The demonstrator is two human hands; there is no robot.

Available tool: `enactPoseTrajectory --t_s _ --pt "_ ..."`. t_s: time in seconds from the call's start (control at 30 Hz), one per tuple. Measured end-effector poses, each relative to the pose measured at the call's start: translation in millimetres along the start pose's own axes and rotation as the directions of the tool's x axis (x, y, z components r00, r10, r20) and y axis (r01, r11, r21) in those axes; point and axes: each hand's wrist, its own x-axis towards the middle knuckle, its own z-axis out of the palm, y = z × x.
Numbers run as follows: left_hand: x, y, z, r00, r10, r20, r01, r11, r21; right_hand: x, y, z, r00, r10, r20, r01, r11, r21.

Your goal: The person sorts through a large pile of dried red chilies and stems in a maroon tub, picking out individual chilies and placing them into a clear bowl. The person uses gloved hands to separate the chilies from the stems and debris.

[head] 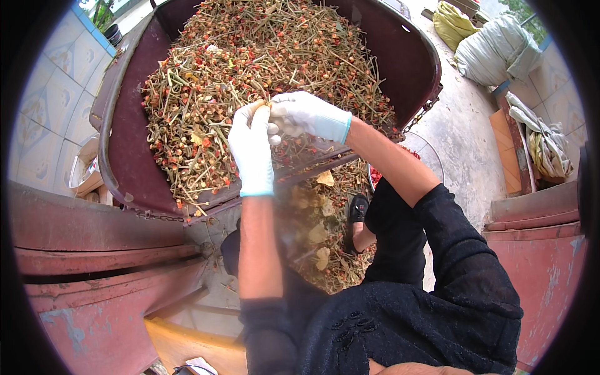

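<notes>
Both my hands wear white knit gloves with pale blue cuffs, and their fingertips meet over the front of a heap of dry stalks. My left hand (251,145) points up with thumb and forefinger pinched together. From the right, my right hand (307,115) reaches across, its fingers curled against the left fingertips. Between them is a small pepper stalk (268,104), mostly hidden by the gloves. The heap (262,61) mixes brown pepper stalks with orange-red bits and fills much of a maroon metal cart bed (129,122).
More stalks and dry leaves (321,234) lie on the ground by my shoe (358,208). A container of red pieces (375,177) stands by my right leg, partly hidden. A wooden seat (197,344) is at lower left. Full sacks (497,49) rest at upper right; red door panels (98,234) flank me.
</notes>
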Motion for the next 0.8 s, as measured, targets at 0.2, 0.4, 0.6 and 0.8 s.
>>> enactPoseTrajectory --t_s 0.2,0.4,0.6,0.8 --pt "-3.4 3.9 1.9 0.999 0.019 -0.049 -0.016 0.998 0.058 -8.3 -2.4 8.9 0.995 -0.083 -0.061 0.075 0.99 -0.12" --pt "8.6 -4.8 -7.0 0.99 -0.116 -0.078 0.078 0.919 -0.386 -16.9 -16.9 16.9 0.943 -0.209 -0.259 0.14 0.955 -0.263" --pt "3.1 -9.3 -7.5 0.971 -0.178 0.159 0.222 0.919 -0.326 -18.1 -24.3 5.7 0.962 -0.182 -0.205 0.118 0.949 -0.292" --pt "-0.5 -9.1 -6.0 0.962 -0.173 0.209 0.236 0.915 -0.326 -15.5 -16.3 -0.9 0.989 0.058 -0.134 -0.055 0.998 0.028"
